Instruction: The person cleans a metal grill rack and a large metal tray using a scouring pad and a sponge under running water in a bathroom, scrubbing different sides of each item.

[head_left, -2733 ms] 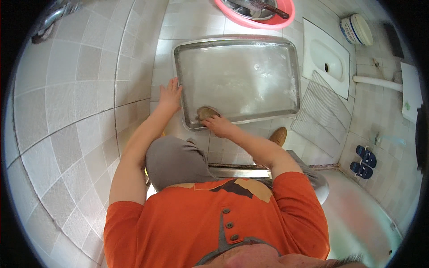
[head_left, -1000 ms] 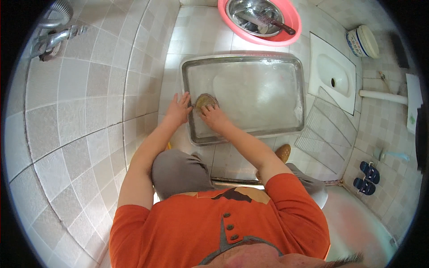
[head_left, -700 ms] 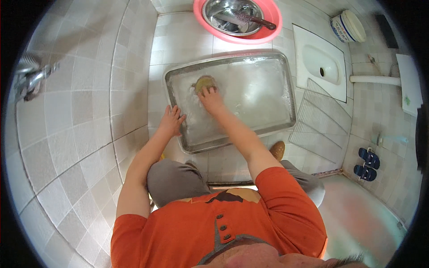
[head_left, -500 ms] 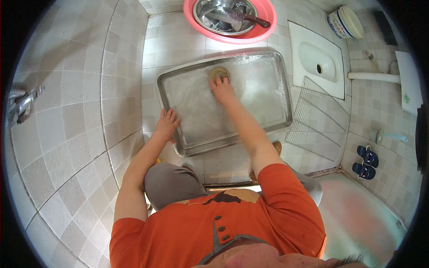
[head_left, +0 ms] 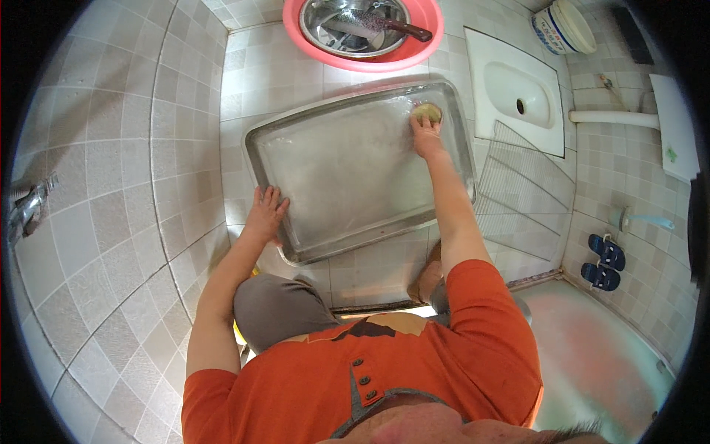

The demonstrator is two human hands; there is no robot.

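Observation:
A large rectangular metal tray (head_left: 340, 170) with a raised rim lies on the tiled floor before me, its inside wet and cloudy. My left hand (head_left: 265, 216) grips its left rim, fingers over the edge and thumb side partly hidden. Near the far right corner inside the tray, my right hand (head_left: 427, 138) presses a round yellowish-brown scouring pad (head_left: 427, 112) against the bottom. The fingertips cover part of the pad.
Beyond the tray stands a pink basin (head_left: 294, 37) holding a steel bowl (head_left: 307, 29) and a dark-handled cleaver (head_left: 403, 27). At right are a squat toilet (head_left: 510, 78), a wire rack (head_left: 521, 192), a white bucket (head_left: 566, 28) and blue sandals (head_left: 605, 263). A faucet (head_left: 33, 206) juts from the left wall.
My right hand has slid the scouring pad rightward, from the tray's far middle to its far right corner. The left hand stays on the left rim.

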